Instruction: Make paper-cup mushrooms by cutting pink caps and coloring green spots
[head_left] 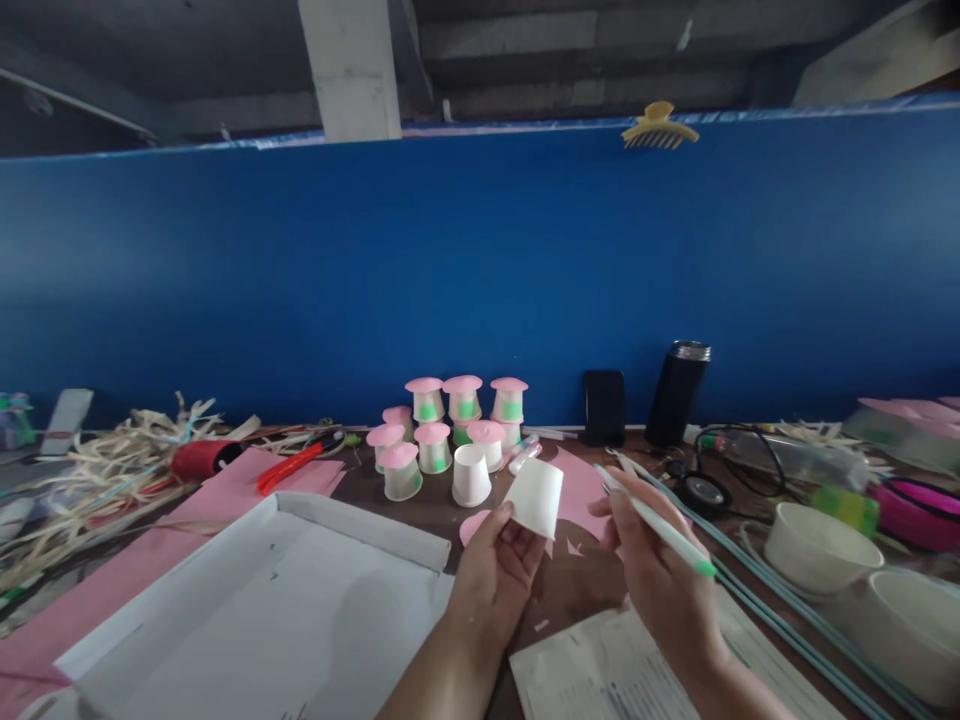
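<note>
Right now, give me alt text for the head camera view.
A person's left hand holds a white cup while the right hand holds a white pen with a green end, over a cluttered brown table. Beyond them stand upturned cups with pink tops, in front of a blue wall, and an open white box lies to the left.

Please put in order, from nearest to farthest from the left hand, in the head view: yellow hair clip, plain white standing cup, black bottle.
1. Plain white standing cup: just beyond the left hand.
2. Black bottle: right, against blue wall.
3. Yellow hair clip: at wall's top.
</note>
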